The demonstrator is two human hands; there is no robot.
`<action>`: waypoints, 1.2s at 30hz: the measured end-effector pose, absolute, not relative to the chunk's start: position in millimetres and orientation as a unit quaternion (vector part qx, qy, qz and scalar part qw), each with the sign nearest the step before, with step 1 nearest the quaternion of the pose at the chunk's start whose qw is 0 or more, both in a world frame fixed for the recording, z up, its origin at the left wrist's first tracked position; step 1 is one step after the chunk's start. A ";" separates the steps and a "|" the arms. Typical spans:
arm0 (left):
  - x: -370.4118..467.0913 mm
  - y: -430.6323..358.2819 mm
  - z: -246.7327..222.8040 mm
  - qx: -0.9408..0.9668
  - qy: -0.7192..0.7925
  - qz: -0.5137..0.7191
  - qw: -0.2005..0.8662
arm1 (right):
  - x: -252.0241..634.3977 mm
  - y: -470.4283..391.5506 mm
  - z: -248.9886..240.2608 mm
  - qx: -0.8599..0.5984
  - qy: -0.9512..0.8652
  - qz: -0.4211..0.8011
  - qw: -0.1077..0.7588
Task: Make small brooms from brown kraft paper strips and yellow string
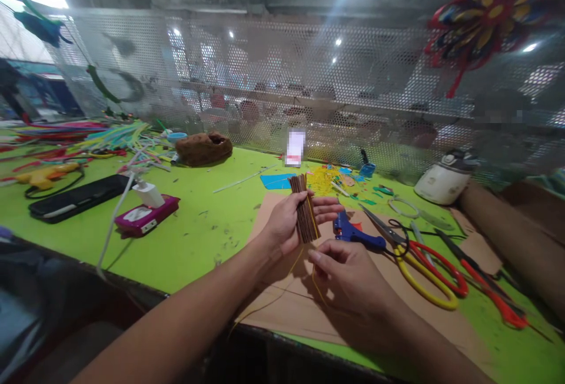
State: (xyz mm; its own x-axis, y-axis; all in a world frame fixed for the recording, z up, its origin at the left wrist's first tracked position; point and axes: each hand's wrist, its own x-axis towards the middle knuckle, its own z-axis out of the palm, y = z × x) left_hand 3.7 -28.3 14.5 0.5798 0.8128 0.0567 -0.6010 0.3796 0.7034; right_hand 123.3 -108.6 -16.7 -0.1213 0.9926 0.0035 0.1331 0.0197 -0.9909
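My left hand (286,219) grips a stack of thin brown strips (304,213), thumb across the near face, the other fingers stretched out behind it. A yellow cord (289,281) runs along the stack, and its loose length hangs down over the table's front edge. Just below the stack, my right hand (333,260) has thumb and forefinger pinched on the yellow cord. Brown cardboard (273,307) lies beneath both hands. Close to the right hand rest a blue glue gun (357,235) and scissors with red and yellow handles (424,281).
Left on the green table (198,254) are a purple power socket (148,214), a black case (82,195) and a brown pouch (203,148). Yellow scraps (324,179) lie behind my hands. Red-handled scissors (489,287) and another person's arm (512,237) are at right.
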 end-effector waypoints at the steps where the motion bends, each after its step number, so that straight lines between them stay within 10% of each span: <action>1: 3.8 -28.4 14.8 0.349 0.152 0.431 0.818 | 123.4 -108.3 -18.7 -0.499 -0.557 0.503 0.434; 11: -1.3 -26.0 9.1 0.375 0.143 0.405 0.822 | 130.4 -111.6 -7.9 -0.554 -0.622 0.449 0.324; 18: -1.3 -31.4 7.3 0.450 0.128 0.253 0.847 | 179.1 -104.9 31.4 -0.485 -0.742 0.165 0.431; 22: -1.6 -30.8 2.2 0.506 0.125 0.156 0.839 | 179.2 -102.3 48.4 -0.414 -0.840 -0.005 0.351; 36: -9.0 -31.3 10.3 0.586 0.081 -0.016 0.806 | 178.8 -82.7 86.6 -0.369 -0.920 0.110 0.077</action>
